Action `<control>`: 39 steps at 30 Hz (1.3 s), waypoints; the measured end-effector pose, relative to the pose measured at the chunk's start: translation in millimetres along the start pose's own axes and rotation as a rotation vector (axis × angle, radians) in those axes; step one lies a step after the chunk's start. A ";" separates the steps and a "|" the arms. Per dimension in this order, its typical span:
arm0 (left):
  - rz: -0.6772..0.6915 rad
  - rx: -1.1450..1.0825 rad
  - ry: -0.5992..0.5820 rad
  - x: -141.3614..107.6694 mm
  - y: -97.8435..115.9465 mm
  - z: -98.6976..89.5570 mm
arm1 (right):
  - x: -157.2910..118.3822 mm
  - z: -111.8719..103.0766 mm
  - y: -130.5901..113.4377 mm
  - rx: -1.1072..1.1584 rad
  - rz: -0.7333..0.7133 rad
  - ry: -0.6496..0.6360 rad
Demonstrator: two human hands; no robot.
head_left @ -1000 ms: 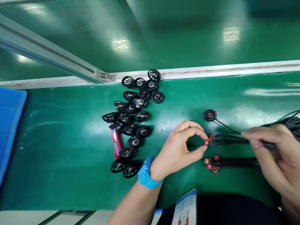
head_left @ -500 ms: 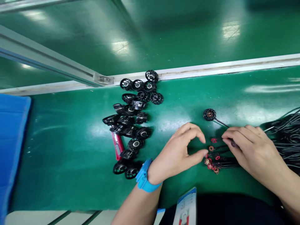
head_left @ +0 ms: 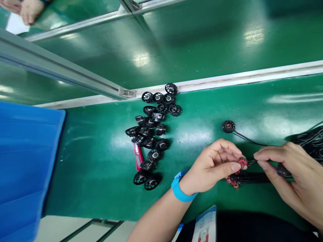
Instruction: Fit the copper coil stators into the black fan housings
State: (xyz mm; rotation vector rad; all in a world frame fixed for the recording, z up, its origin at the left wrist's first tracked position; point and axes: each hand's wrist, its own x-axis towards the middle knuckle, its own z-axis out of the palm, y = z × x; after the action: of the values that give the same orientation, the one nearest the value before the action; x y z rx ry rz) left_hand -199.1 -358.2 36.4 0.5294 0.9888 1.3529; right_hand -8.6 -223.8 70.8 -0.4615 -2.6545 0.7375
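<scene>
A red coil [head_left: 243, 162] is pinched between the thumb and fingers of the left hand [head_left: 214, 164], over the table [head_left: 98, 168]. Its lead [head_left: 251, 162] is grasped just beside it, between the thumb and forefinger of the right hand [head_left: 292, 171]. A dark object [head_left: 282, 170] is also held within the right hand, its shape mostly hidden by the fingers.

Close below the red coil, other coils [head_left: 232, 182] are bunched, with black wires [head_left: 257, 178] laid out toward the right and partly covered by the right hand. Farther from the body, a hub [head_left: 228, 126] is set with a copper-coloured centre, and a cord [head_left: 247, 137] is led from it toward the right hand. Black cables [head_left: 309, 141] are heaped at the right edge.

Well to the left of the hands, black wheels [head_left: 154, 155] are loosely grouped, and a red cutter [head_left: 138, 156] is partly covered by them. A blue band [head_left: 182, 190] is worn on the left wrist. At top left, another person's hands [head_left: 30, 11] are seen beside a white sheet [head_left: 16, 25].
</scene>
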 end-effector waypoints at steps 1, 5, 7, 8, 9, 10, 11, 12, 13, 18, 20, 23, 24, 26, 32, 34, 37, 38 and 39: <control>-0.009 -0.015 0.007 -0.3 0.4 0.5 | -0.2 0.3 -0.4 0.008 0.001 -0.003; -0.006 -0.050 0.019 -1.1 1.0 1.8 | 0.9 1.5 -1.7 0.027 -0.003 -0.011; 0.007 -0.053 0.022 -1.4 0.3 2.1 | 1.2 1.6 -2.3 0.037 -0.005 -0.012; 0.012 -0.051 0.023 -1.5 -0.3 2.2 | 1.1 1.5 -2.6 0.042 -0.006 -0.012; 0.017 -0.045 0.027 -1.7 -1.1 2.3 | 0.9 1.4 -3.0 0.049 -0.006 -0.009; 0.028 -0.033 0.037 -1.8 -2.1 2.4 | 0.7 1.2 -3.5 0.055 -0.006 -0.005; 0.051 -0.019 0.054 -1.9 -3.2 2.6 | 0.6 1.1 -4.0 0.059 -0.005 -0.002; 0.083 -0.005 0.075 -2.0 -4.4 2.9 | 0.7 1.1 -4.5 0.060 -0.001 0.002; 0.122 0.005 0.094 -2.1 -5.5 3.4 | 1.1 1.4 -5.0 0.059 0.001 0.008; 0.233 0.001 0.142 -3.7 -9.3 8.2 | 5.7 4.7 -6.8 0.054 -0.038 0.078; 0.219 -0.017 0.148 -4.6 -9.2 10.0 | 6.6 5.6 -7.7 0.058 -0.057 0.116; 0.207 -0.029 0.164 -5.6 -8.1 11.9 | 5.4 6.2 -9.4 0.060 -0.064 0.133; 0.211 -0.032 0.169 -5.8 -7.8 12.4 | 4.7 6.5 -10.0 0.062 -0.067 0.130; 0.225 -0.044 0.171 -6.2 -7.4 13.5 | 3.2 7.3 -11.3 0.063 -0.066 0.125; 0.235 -0.105 0.185 -7.2 -9.4 17.0 | 2.8 9.2 -12.8 0.041 -0.060 0.122; 0.218 -0.147 0.173 -7.5 -10.3 16.9 | 3.4 10.5 -11.3 0.041 -0.069 0.119; 0.163 -0.195 0.162 -7.7 -11.2 15.9 | 4.5 13.9 -8.6 0.012 -0.068 0.116; 0.143 -0.201 0.165 -7.7 -11.4 15.4 | 4.9 14.9 -8.3 -0.001 -0.068 0.116; 0.132 -0.204 0.169 -7.7 -11.4 15.0 | 5.3 15.4 -8.4 -0.009 -0.068 0.118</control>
State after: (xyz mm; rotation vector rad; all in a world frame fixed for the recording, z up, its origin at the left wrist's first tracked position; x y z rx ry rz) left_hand -179.8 -364.5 37.0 0.3349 0.9505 1.6178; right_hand -21.4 -235.2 64.2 -0.4016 -2.5510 0.6578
